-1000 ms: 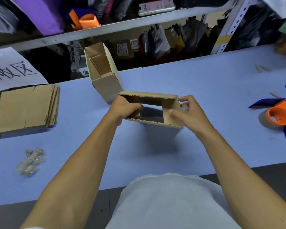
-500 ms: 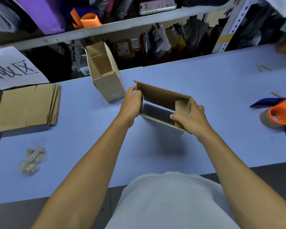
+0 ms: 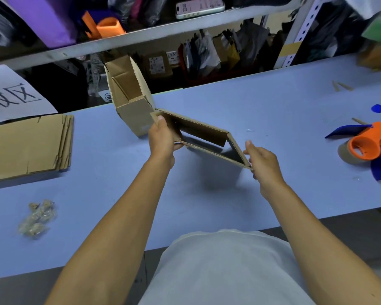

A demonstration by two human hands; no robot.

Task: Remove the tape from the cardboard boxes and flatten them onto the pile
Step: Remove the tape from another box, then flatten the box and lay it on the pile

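An opened brown cardboard box [image 3: 204, 133] hangs above the blue table between my hands, skewed into a narrow parallelogram with both ends open. My left hand [image 3: 163, 139] grips its left corner, thumb on the upper panel. My right hand [image 3: 261, 159] pinches its lower right corner with fingers curled under. A second cardboard box [image 3: 132, 108] stands upright and open-topped just behind the left hand. The pile of flattened boxes [image 3: 29, 144] lies at the table's left end.
Wads of removed tape [image 3: 36, 217] lie near the front left of the blue table [image 3: 273, 111]. An orange tape dispenser [image 3: 365, 146] with blue tape sits at the right edge. Shelving packed with goods rises behind the table.
The held box has been pushed from a rectangular tube into a flatter, skewed shape, and my hands have moved farther apart to its opposite corners.
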